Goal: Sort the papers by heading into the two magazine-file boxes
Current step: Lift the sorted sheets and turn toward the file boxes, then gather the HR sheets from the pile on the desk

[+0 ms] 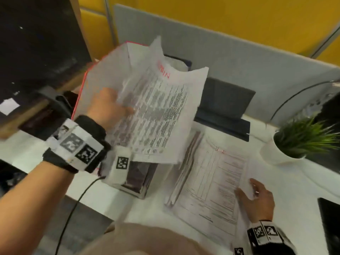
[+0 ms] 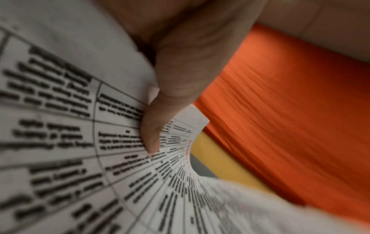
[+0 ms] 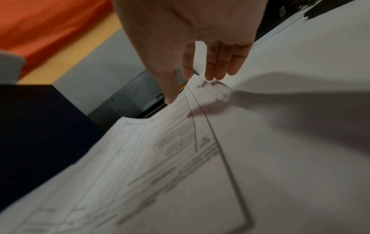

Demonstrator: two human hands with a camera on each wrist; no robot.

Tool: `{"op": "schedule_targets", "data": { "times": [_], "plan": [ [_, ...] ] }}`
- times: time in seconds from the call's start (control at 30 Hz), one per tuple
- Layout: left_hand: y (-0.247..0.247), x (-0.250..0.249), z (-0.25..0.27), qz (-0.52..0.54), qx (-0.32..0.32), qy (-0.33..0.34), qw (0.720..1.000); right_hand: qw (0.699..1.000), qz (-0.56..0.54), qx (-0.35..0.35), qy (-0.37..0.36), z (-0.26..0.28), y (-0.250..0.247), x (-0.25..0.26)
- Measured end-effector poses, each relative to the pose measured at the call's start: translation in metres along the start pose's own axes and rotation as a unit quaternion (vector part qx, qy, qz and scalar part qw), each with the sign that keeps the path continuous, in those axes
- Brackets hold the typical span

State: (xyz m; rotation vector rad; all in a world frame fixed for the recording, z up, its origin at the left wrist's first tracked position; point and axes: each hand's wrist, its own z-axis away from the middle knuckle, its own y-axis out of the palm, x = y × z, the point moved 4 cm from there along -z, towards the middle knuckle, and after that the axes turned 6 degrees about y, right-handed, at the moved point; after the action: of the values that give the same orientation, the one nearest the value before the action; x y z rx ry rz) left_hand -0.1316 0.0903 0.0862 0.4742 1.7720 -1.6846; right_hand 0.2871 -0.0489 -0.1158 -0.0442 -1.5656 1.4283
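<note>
My left hand (image 1: 110, 105) pinches a printed sheet (image 1: 161, 111) with a red heading, thumb (image 2: 158, 114) on its printed face (image 2: 60, 126). The sheet hangs curled over the two file boxes. The red-edged box (image 1: 81, 92) stands to the left, its orange side (image 2: 280, 110) close behind my thumb. The dark blue box (image 1: 141, 177) is mostly hidden under the sheet and shows as a dark block (image 3: 40, 126) in the right wrist view. My right hand (image 1: 255, 197) lies open, fingers (image 3: 220, 63) straight, on the paper stack (image 1: 211, 181) on the white desk (image 1: 294, 190).
A potted plant (image 1: 298, 140) stands at the right. A dark laptop (image 1: 224, 107) sits behind the stack, against a grey partition (image 1: 239, 52). A dark screen (image 1: 36, 43) fills the far left. A black cable (image 1: 77, 199) hangs off the desk's front edge.
</note>
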Motion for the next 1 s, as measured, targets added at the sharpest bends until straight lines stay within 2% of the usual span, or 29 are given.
{"op": "schedule_targets", "data": {
  "times": [0.13,0.3,0.4,0.53,0.63,0.73,0.83,0.93,1.0],
  "plan": [
    [0.04,0.004,0.0,-0.096,0.067,0.026,0.993,0.999,0.047,0.019,0.007,0.002,0.011,-0.007],
    [0.078,0.014,-0.01,-0.188,0.124,0.013,0.974,0.997,0.07,0.016,0.007,0.002,0.012,-0.009],
    [0.093,0.015,-0.015,-0.246,0.174,0.021,0.953,0.997,0.072,0.016,0.006,0.002,0.012,-0.01],
    [0.104,0.021,-0.018,-0.319,0.268,0.027,0.909,0.997,0.069,0.018,0.013,0.001,0.014,-0.012],
    [0.106,0.022,-0.018,-0.348,0.291,0.047,0.89,0.997,0.071,0.021,0.016,0.0,0.015,-0.014],
    [0.101,0.017,-0.016,-0.361,0.27,0.063,0.89,0.997,0.067,0.023,0.017,-0.001,0.015,-0.015],
    [0.085,0.001,-0.014,-0.325,0.194,0.088,0.921,0.997,0.067,0.026,0.018,-0.001,0.016,-0.014],
    [0.064,-0.028,-0.011,-0.195,0.08,0.144,0.967,0.997,0.068,0.033,0.019,-0.001,0.016,-0.013],
    [0.053,-0.054,-0.003,-0.09,0.01,0.199,0.976,0.997,0.068,0.037,0.023,-0.001,0.015,-0.013]
  ]
}}
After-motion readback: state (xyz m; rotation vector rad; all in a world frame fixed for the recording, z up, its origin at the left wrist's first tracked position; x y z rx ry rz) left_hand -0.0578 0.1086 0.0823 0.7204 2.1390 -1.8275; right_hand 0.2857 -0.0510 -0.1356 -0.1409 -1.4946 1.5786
